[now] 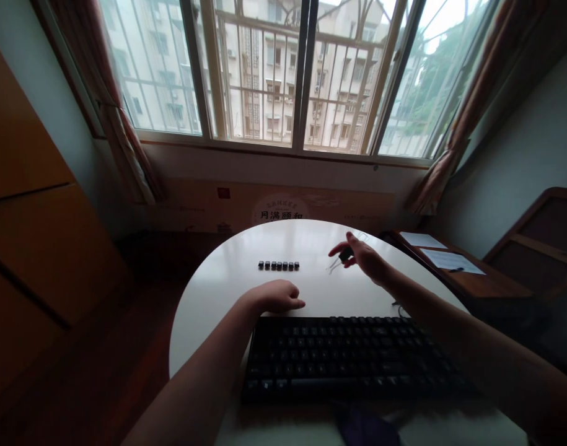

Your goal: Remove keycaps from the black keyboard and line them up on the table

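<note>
A keycap puller with a dark handle and thin wire prongs point(333, 265) is held in my right hand point(364, 257), above the right part of the white table; its prongs point down and left. My left hand point(276, 296) lies low over the table just beyond the keyboard's back edge, its fingers curled in and one digit pointing right; what they hold, if anything, is hidden. Past that hand, several black keycaps point(279, 266) stand in a straight row. The black keyboard point(339, 356) lies between my forearms, its near side dim.
The round white table point(194, 310) has a curved edge left and far. A cable point(399, 308) shows behind the keyboard near my right forearm. Dark purple material point(369, 426) appears at the near edge. To the right, a wooden surface point(501, 285) bears papers point(453, 261) and a pen point(456, 270).
</note>
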Available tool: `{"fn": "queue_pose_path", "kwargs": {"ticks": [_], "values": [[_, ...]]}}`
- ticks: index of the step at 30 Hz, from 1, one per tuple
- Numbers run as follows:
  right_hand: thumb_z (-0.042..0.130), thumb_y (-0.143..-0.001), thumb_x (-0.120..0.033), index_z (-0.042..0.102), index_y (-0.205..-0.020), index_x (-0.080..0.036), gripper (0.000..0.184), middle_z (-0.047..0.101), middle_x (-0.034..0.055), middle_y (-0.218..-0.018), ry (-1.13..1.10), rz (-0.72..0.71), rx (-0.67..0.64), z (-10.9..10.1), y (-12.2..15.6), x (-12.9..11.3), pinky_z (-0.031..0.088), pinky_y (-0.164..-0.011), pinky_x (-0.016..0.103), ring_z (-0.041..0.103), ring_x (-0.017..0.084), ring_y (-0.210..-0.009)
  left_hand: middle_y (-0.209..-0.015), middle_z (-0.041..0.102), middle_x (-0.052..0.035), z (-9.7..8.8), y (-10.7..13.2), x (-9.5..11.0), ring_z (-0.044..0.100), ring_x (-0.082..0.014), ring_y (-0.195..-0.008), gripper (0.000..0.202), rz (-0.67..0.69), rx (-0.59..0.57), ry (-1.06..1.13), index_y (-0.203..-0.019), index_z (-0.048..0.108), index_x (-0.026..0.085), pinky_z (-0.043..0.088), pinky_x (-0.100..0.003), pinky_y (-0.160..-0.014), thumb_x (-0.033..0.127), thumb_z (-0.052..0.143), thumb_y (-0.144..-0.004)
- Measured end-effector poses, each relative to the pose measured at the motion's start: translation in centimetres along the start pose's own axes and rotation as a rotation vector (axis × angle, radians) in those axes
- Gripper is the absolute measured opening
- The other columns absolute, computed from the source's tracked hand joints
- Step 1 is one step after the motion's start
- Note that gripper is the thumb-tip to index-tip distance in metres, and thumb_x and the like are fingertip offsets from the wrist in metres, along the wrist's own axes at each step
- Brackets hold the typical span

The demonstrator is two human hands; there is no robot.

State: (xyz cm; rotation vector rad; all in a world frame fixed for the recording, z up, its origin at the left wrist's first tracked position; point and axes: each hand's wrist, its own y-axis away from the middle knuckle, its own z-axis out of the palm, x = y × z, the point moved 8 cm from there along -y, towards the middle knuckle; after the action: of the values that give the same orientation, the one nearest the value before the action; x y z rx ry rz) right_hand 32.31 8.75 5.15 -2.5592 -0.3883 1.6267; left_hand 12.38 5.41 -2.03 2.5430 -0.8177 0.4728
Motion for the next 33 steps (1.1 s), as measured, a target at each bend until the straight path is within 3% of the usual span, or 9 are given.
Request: {"fn": "queue_pose_path", "kwargs": {"ticks": [3, 7, 10, 15, 22, 26, 33], "values": [[0.023, -0.093, -0.075, 0.073, -0.089, -0.013, 0.081, 0.045, 0.0014, -0.048, -0.221, 0.162, -0.114, -0.3, 3.5, 1.6, 0.045, -0.044, 0.025, 0.046, 0.012, -0.043, -0.068, 0.062, -0.0020, 0.0, -0.2, -0.1, 0.052, -0.0186, -0.063, 0.037, 0.000, 0.015, -0.019, -0.065, 0.059, 0.020, 0.036, -0.030, -0.061, 0.052, 0.055, -0.083], [0.061, -0.086, -0.062, 0.063, -0.103, -0.017, 0.048, 0.050, -0.0026, -0.062, -0.430, 0.175, -0.184, 1.3, 5.6, 3.1, 0.045, -0.042, 0.021, 0.049, 0.010, -0.050, -0.069, 0.063, -0.0027, 0.1, -0.3, -0.1, 0.052, -0.0185, -0.063, 0.038, -0.010, 0.039, -0.039, -0.065, 0.058, 0.020, 0.034, -0.030, -0.058, 0.054, 0.054, -0.084], [0.075, -0.078, -0.049, 0.058, -0.107, -0.019, 0.045, 0.052, -0.0033, -0.073, -0.460, 0.150, -0.259, 3.5, 6.2, 3.8, 0.049, -0.045, 0.022, 0.054, 0.010, -0.058, -0.070, 0.063, -0.0027, 0.0, -0.3, -0.1, 0.052, -0.0185, -0.062, 0.039, -0.022, 0.051, -0.044, -0.065, 0.058, 0.020, 0.034, -0.031, -0.059, 0.054, 0.053, -0.084], [0.064, -0.088, -0.049, 0.058, -0.109, -0.017, 0.039, 0.056, -0.0009, -0.078, -0.347, 0.063, -0.376, 5.4, 7.8, 3.2, 0.048, -0.047, 0.020, 0.058, 0.010, -0.061, -0.066, 0.060, -0.0019, -0.1, -0.1, 0.2, 0.049, -0.0172, -0.059, 0.041, -0.040, 0.044, -0.034, -0.064, 0.057, 0.020, 0.032, -0.031, -0.057, 0.055, 0.053, -0.084], [0.060, -0.094, -0.045, 0.055, -0.104, -0.016, 0.031, 0.065, 0.0025, -0.077, -0.236, -0.121, -0.292, 4.2, 8.5, 2.2, 0.048, -0.050, 0.019, 0.063, 0.012, -0.063, -0.068, 0.060, -0.0018, -0.1, -0.1, 0.6, 0.049, -0.0163, -0.061, 0.040, -0.032, 0.014, -0.071, -0.066, 0.058, 0.019, 0.031, -0.029, -0.056, 0.054, 0.052, -0.084], [0.061, -0.092, -0.046, 0.054, -0.091, -0.016, 0.031, 0.065, 0.0015, -0.068, -0.214, -0.147, -0.282, 4.0, 8.5, 2.3, 0.049, -0.051, 0.021, 0.062, 0.011, -0.054, -0.067, 0.059, -0.0015, -0.1, -0.2, 0.5, 0.049, -0.0160, -0.060, 0.041, -0.044, 0.017, -0.064, -0.066, 0.057, 0.019, 0.031, -0.030, -0.056, 0.055, 0.051, -0.084], [0.059, -0.093, -0.045, 0.053, -0.082, -0.017, 0.031, 0.060, -0.0017, -0.056, -0.138, -0.125, -0.284, 4.3, 8.9, 2.0, 0.041, -0.043, 0.018, 0.053, 0.008, -0.043, -0.066, 0.059, -0.0010, 0.0, -0.2, 0.4, 0.050, -0.0160, -0.059, 0.041, -0.059, 0.017, -0.053, -0.065, 0.055, 0.019, 0.031, -0.030, -0.055, 0.056, 0.052, -0.083]]}}
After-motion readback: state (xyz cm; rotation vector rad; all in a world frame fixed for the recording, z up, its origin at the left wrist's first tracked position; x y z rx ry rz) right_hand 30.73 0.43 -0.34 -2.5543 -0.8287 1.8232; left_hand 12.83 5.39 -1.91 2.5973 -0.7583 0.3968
